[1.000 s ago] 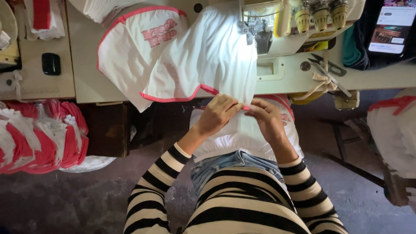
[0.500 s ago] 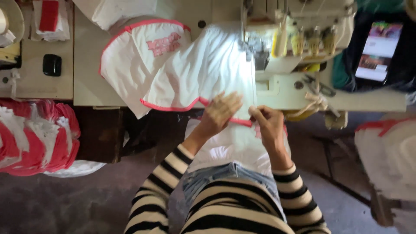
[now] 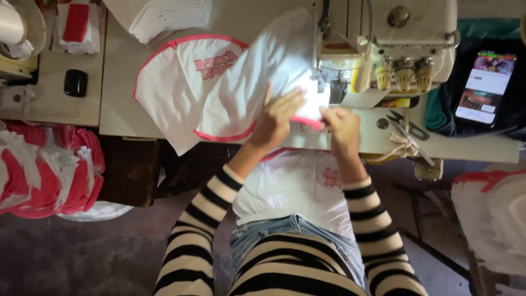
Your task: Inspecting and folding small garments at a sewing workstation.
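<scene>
At the sewing machine point(image 3: 378, 49), head view: the needle area is washed out by the machine's lamp, so the stitch point itself cannot be made out. The left hand point(image 3: 276, 118) lies flat with fingers spread on the white fabric piece point(image 3: 246, 93), which rests on the table point(image 3: 123, 87) and runs under the machine head. The right hand point(image 3: 339, 123) pinches the pink trim point(image 3: 307, 121) at the fabric's near edge, just beside the lit area; its fingertips are curled under and partly hidden. A second white piece point(image 3: 175, 82) with pink edging lies partly beneath the first. More white fabric point(image 3: 296, 189) rests on the person's lap, its lower part covered by the striped sleeves. Scissors point(image 3: 408, 126) lie to the right on the machine bed. A lit phone point(image 3: 485, 87) leans further right. Stacked red-and-white pieces point(image 3: 44, 170) are cut off at the left edge. The floor is dark and bare-looking.
</scene>
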